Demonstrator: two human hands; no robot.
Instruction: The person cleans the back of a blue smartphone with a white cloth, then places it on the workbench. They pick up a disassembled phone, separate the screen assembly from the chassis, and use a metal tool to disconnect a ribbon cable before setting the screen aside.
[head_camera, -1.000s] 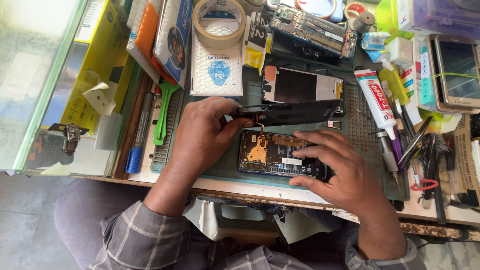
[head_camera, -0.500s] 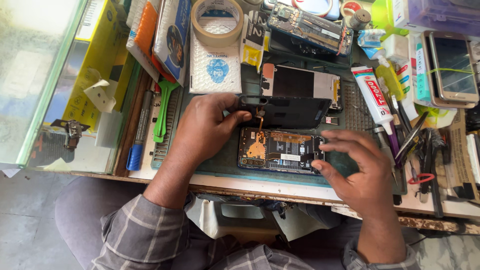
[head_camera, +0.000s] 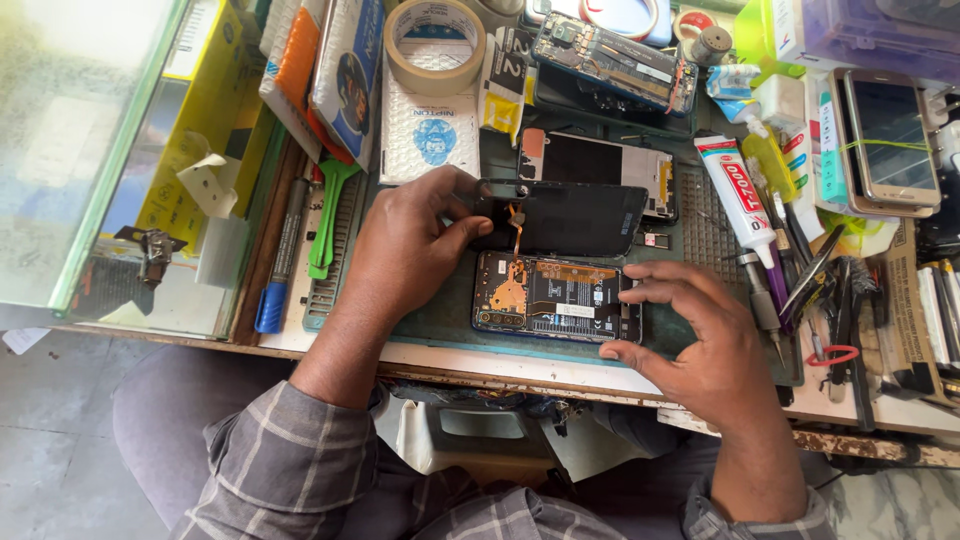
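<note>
Worn wooden workbench (head_camera: 880, 445) with chipped front edge, beneath and beyond the hands; glass-topped counter (head_camera: 80, 150) to their left; grey, possibly stone, floor (head_camera: 60, 450) below; even daylight.

Left hand (head_camera: 415, 245) curled over the left end of a dark screen panel (head_camera: 565, 218), fingertips pinching its edge, an orange flex strip running down to an opened phone body (head_camera: 555, 297) just below. Right hand (head_camera: 700, 345) braced at the right end of that phone body, fingers along its top and bottom edges. Both parts lying on a green work mat (head_camera: 440, 315) near the front edge of the workbench (head_camera: 880, 425). Roll of tan tape (head_camera: 435, 45) toward the back edge, beside a white bubble mailer (head_camera: 430, 130). Glue tube (head_camera: 735, 190) and tweezers (head_camera: 810, 275) toward the right edge; green plastic tool (head_camera: 325, 215) and blue pen (head_camera: 272, 305) toward the left.
</note>
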